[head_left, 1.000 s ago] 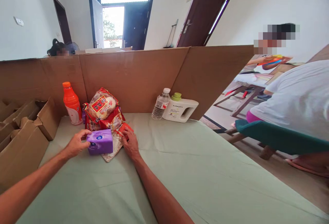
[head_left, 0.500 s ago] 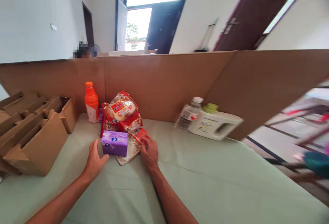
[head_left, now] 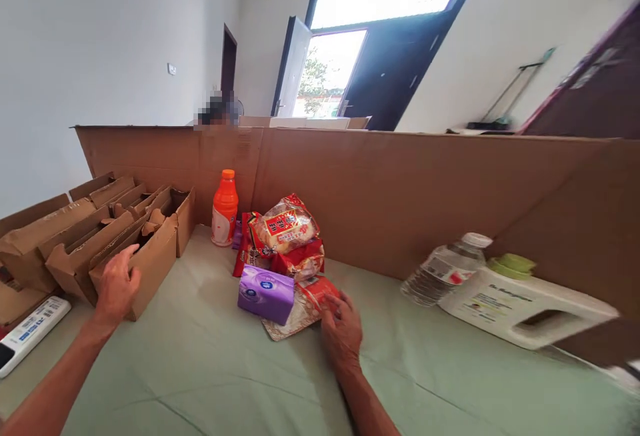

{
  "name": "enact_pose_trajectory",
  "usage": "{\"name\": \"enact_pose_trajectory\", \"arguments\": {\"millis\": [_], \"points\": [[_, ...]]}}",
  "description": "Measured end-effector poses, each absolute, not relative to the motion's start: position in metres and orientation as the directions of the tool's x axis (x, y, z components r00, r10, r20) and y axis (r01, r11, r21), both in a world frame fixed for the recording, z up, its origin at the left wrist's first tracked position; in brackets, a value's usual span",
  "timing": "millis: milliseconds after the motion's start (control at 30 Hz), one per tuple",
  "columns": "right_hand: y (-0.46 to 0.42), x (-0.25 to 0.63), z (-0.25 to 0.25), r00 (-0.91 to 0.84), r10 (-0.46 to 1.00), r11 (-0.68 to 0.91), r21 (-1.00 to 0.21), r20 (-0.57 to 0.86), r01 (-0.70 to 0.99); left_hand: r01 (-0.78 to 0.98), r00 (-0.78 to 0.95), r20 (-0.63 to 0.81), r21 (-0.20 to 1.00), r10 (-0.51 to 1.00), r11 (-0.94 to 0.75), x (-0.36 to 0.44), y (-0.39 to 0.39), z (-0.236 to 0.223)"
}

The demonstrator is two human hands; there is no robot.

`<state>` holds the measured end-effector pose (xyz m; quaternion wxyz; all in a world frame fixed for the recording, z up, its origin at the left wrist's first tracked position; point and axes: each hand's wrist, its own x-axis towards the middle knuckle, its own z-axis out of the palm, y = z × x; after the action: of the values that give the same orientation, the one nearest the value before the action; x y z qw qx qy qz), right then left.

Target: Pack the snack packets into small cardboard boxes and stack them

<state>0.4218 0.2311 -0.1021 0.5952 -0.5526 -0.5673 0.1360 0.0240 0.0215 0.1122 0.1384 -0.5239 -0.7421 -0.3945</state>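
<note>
My left hand [head_left: 119, 284] is at the near edge of the frontmost cardboard box [head_left: 157, 263], fingers apart and fingertips over its rim. I cannot tell whether it presses on the box. My right hand [head_left: 343, 331] rests on the cloth with bent, parted fingers, touching the right edge of a flat red and white food packet [head_left: 295, 313]. A purple tissue pack [head_left: 266, 293] lies partly over that packet. Behind it are piled red snack bags [head_left: 300, 259], topped by a clear-fronted one [head_left: 285, 223]. An orange bottle [head_left: 225, 209] stands upright to their left.
Several open cardboard boxes [head_left: 65, 219] crowd the left side, with a white device [head_left: 35, 333] before them. At right, a clear bottle [head_left: 445, 269] leans by a white jug [head_left: 530, 309] with a green cap. A cardboard wall [head_left: 380, 183] runs behind; a person's head [head_left: 217, 111] shows beyond.
My left hand has moved left from beside the purple tissue pack to the front cardboard box. My right hand stays at the flat packet. The camera view has turned left.
</note>
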Motion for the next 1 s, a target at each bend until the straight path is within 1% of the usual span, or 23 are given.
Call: {"name": "enact_pose_trajectory", "arguments": {"millis": [133, 200, 267, 367, 433, 500, 533, 600, 667, 733, 800, 867, 933, 1000], "points": [[0.221, 0.422, -0.085, 0.375, 0.784, 0.345, -0.849, 0.495, 0.400, 0.864, -0.385, 0.552, 0.497, 0.740, 0.078, 0.037, -0.007, 0.115], [0.213, 0.423, -0.073, 0.390, 0.788, 0.341, -0.865, 0.477, 0.368, 0.864, -0.319, 0.533, 0.504, 0.784, 0.009, 0.048, -0.029, 0.115], [0.202, 0.422, -0.059, 0.384, 0.801, 0.340, -0.877, 0.459, 0.339, 0.854, -0.203, 0.525, 0.508, 0.827, -0.113, 0.062, -0.048, 0.113], [0.176, 0.417, -0.037, 0.324, 0.840, 0.347, -0.890, 0.436, 0.297, 0.789, 0.000, 0.533, 0.520, 0.846, -0.327, 0.084, -0.067, 0.110], [0.154, 0.413, -0.025, 0.254, 0.871, 0.353, -0.896, 0.420, 0.270, 0.748, 0.079, 0.543, 0.522, 0.836, -0.410, 0.097, -0.073, 0.107], [0.128, 0.413, -0.016, 0.188, 0.896, 0.351, -0.901, 0.402, 0.255, 0.729, 0.111, 0.550, 0.521, 0.828, -0.443, 0.105, -0.078, 0.103], [0.115, 0.414, -0.014, 0.156, 0.912, 0.336, -0.909, 0.379, 0.245, 0.731, 0.102, 0.548, 0.525, 0.830, -0.436, 0.106, -0.080, 0.100], [0.089, 0.418, -0.012, 0.082, 0.953, 0.269, -0.939, 0.292, 0.214, 0.741, 0.023, 0.551, 0.550, 0.834, -0.384, 0.101, -0.083, 0.092], [0.067, 0.424, -0.014, 0.004, 0.985, 0.170, -0.970, 0.174, 0.174, 0.721, -0.099, 0.526, 0.623, 0.845, -0.303, 0.088, -0.083, 0.078], [0.050, 0.426, -0.016, -0.056, 0.996, 0.080, -0.986, 0.072, 0.144, 0.655, -0.173, 0.443, 0.719, 0.880, -0.233, 0.072, -0.077, 0.060], [0.040, 0.422, -0.017, -0.105, 0.994, 0.023, -0.992, 0.010, 0.120, 0.574, -0.143, 0.306, 0.800, 0.941, -0.173, 0.058, -0.065, 0.041], [0.034, 0.413, -0.014, -0.149, 0.989, 0.006, -0.995, -0.009, 0.099, 0.492, -0.057, 0.185, 0.860, 0.981, -0.134, 0.049, -0.049, 0.025], [0.032, 0.400, -0.011, -0.183, 0.983, 0.024, -0.997, 0.009, 0.079, 0.391, 0.035, 0.110, 0.913, 0.993, -0.115, 0.047, -0.032, 0.017], [0.033, 0.390, -0.010, -0.220, 0.975, 0.052, -0.996, 0.035, 0.068, 0.289, 0.118, 0.068, 0.952, 0.991, -0.099, 0.051, -0.020, 0.014]]}}
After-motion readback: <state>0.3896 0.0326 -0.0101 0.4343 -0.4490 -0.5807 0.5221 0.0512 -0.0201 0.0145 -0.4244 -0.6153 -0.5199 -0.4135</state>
